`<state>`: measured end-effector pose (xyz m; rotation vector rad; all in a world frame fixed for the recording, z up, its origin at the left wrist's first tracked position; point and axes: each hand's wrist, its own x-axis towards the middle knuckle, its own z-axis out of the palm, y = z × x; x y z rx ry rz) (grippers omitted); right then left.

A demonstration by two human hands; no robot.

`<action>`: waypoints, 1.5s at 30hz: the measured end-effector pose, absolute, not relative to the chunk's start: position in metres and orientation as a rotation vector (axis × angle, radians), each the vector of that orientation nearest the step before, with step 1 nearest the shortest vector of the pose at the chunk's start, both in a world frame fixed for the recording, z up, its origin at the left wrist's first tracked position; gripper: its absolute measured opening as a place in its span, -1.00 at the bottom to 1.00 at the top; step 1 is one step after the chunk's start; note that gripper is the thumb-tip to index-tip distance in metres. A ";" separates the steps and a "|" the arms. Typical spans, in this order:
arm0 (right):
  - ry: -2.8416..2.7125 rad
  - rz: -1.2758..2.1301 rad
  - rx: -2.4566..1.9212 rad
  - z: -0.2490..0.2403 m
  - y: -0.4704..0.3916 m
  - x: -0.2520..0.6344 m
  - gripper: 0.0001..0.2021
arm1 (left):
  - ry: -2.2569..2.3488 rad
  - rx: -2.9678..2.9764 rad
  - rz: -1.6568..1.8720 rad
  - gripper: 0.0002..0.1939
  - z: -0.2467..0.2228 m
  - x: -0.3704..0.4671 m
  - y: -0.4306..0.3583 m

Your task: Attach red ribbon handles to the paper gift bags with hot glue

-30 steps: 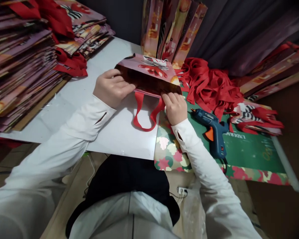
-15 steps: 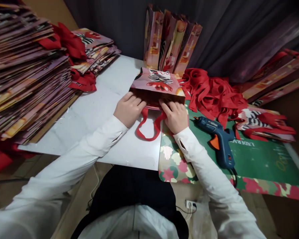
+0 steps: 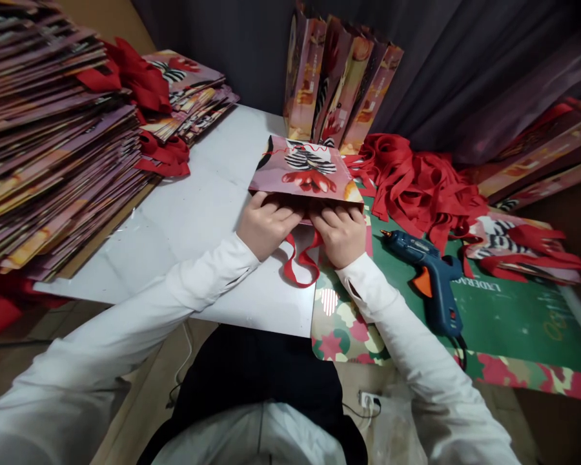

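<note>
A pink paper bag (image 3: 272,173) with a zebra-stripe and red flower print lies on its side, its mouth towards me. My left hand (image 3: 267,226) grips the lower edge at the left of the mouth, fingers bent inside. At the right of the same edge, my right hand (image 3: 339,234) is closed in a similar way, close beside the left. Both sets of fingertips are hidden in the bag. A red ribbon handle (image 3: 303,281) loops down from the edge between my hands onto the white table (image 3: 213,213).
A blue glue gun (image 3: 433,274) lies to the right on a green printed board (image 3: 503,316). Behind it is a heap of red ribbons (image 3: 416,181). Tall stacks of flat bags (image 3: 62,168) stand at the left. Several upright bags (image 3: 307,77) are at the back.
My hands have moved closer together and reach further into the bag's mouth. The upper panel has come down towards me over my fingers, and the ribbon loop has twisted and shifted right.
</note>
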<state>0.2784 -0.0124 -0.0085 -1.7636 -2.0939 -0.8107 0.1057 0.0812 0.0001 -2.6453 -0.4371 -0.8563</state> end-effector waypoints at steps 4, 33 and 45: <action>-2.200 -0.852 -1.689 -0.006 -0.016 0.286 -0.73 | -0.329 -2.643 -0.812 -0.71 0.003 0.104 0.083; -1.989 -0.920 -1.679 -0.007 -0.018 0.301 -0.67 | -0.247 -2.649 -0.870 -0.72 0.012 0.080 0.122; -2.051 -0.861 -1.575 -0.003 -0.017 0.305 -0.68 | -0.312 -2.435 -1.068 -0.77 0.016 0.072 0.125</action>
